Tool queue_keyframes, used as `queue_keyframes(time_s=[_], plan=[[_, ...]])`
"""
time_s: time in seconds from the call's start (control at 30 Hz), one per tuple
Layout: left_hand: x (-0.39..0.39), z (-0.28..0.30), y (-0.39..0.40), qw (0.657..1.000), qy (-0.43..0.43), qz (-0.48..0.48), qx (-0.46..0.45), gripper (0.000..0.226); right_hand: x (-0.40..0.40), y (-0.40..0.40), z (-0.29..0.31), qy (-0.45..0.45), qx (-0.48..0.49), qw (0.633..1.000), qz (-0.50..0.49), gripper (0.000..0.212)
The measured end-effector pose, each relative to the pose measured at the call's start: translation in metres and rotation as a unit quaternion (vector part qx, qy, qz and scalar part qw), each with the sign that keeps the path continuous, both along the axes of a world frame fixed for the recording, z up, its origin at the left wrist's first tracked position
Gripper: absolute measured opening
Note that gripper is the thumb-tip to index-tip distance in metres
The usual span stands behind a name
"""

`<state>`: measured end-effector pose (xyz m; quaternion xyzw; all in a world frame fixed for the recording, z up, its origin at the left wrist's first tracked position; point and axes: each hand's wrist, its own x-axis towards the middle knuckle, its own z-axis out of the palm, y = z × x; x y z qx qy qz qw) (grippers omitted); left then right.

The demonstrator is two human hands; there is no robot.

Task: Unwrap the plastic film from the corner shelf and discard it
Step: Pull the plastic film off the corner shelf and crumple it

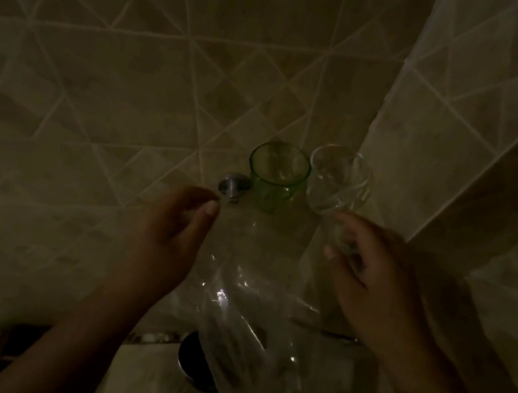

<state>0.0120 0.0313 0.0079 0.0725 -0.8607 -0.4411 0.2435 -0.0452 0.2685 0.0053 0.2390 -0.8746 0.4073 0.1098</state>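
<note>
In a dim tiled corner, a sheet of clear plastic film [247, 294] hangs down between my hands, catching small glints of light. My left hand [175, 233] pinches the film's upper left edge just below a metal bracket knob [234, 185]. My right hand [374, 279] grips the film's upper right edge beside the wall corner. The corner shelf itself is transparent and hard to make out under the film. A green glass [276, 177] and a clear glass [339, 183] stand on it, just above my hands.
Patterned beige tiled walls [134, 70] meet in a corner behind the glasses. A dark round object with a metal rim [197, 362] lies low behind the film. A pale ledge [149, 381] runs along the bottom.
</note>
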Motion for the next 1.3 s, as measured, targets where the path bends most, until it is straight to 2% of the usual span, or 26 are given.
queue_keyframes(time_s=[0.07, 0.13, 0.17, 0.23, 0.27, 0.3, 0.33, 0.43, 0.57, 0.67, 0.73, 0.8, 0.87, 1.0, 1.07, 1.17, 1.23, 1.3], plan=[[0.015, -0.003, -0.010, 0.992, -0.026, 0.011, 0.123, 0.028, 0.018, 0.000, -0.007, -0.047, -0.056, 0.997, 0.014, 0.031], [0.028, -0.013, -0.025, 0.972, -0.091, 0.002, 0.217, 0.043, 0.041, -0.002, -0.015, -0.091, -0.162, 0.982, 0.018, 0.029], [0.031, -0.021, -0.033, 0.951, -0.138, -0.014, 0.278, 0.056, 0.052, -0.003, -0.019, -0.103, -0.216, 0.971, 0.031, 0.038], [0.039, -0.032, -0.045, 0.870, -0.225, -0.046, 0.436, 0.065, 0.065, -0.011, -0.022, -0.138, -0.303, 0.941, 0.067, 0.061], [0.043, -0.037, -0.051, 0.834, -0.250, -0.060, 0.488, 0.066, 0.071, -0.015, -0.023, -0.182, -0.334, 0.922, 0.074, 0.073], [0.047, -0.042, -0.056, 0.815, -0.262, -0.078, 0.511, 0.069, 0.078, -0.019, -0.025, -0.228, -0.344, 0.907, 0.077, 0.083], [0.050, -0.046, -0.060, 0.807, -0.271, -0.099, 0.515, 0.071, 0.085, -0.025, -0.026, -0.263, -0.338, 0.901, 0.077, 0.087], [0.063, -0.056, -0.066, 0.797, -0.273, -0.164, 0.513, 0.074, 0.119, -0.048, -0.045, -0.226, -0.243, 0.941, 0.065, 0.080], [0.086, -0.057, -0.071, 0.787, -0.245, -0.221, 0.521, 0.065, 0.145, -0.071, -0.058, -0.198, -0.334, 0.913, -0.126, 0.046], [0.099, -0.057, -0.079, 0.800, -0.233, -0.263, 0.487, 0.066, 0.159, -0.069, -0.056, -0.175, -0.347, 0.905, -0.173, 0.035], [0.105, -0.058, -0.081, 0.808, -0.210, -0.279, 0.474, 0.046, 0.169, -0.061, -0.051, -0.162, -0.333, 0.909, -0.191, 0.034], [0.110, -0.059, -0.080, 0.829, -0.199, -0.279, 0.442, 0.026, 0.173, -0.054, -0.046, -0.156, -0.311, 0.915, -0.203, 0.035], [0.115, -0.059, -0.081, 0.835, -0.195, -0.260, 0.445, 0.027, 0.175, -0.046, -0.045, -0.168, -0.316, 0.912, -0.200, 0.035], [0.118, -0.060, -0.083, 0.806, -0.184, -0.240, 0.509, 0.037, 0.177, -0.033, -0.041, -0.197, -0.345, 0.898, -0.191, 0.036], [0.117, -0.058, -0.083, 0.796, -0.180, -0.257, 0.518, 0.031, 0.178, -0.028, -0.038, -0.198, -0.340, 0.897, -0.202, 0.024], [0.113, -0.050, -0.077, 0.789, -0.188, -0.287, 0.510, 0.021, 0.176, -0.023, -0.035, -0.202, -0.307, 0.910, -0.190, 0.020], [0.107, -0.044, -0.072, 0.809, -0.189, -0.269, 0.488, 0.027, 0.177, -0.020, -0.033, -0.217, -0.304, 0.912, -0.171, 0.019], [0.100, -0.039, -0.067, 0.830, -0.167, -0.249, 0.471, 0.021, 0.177, -0.017, -0.032, -0.214, -0.312, 0.911, -0.166, 0.028]])
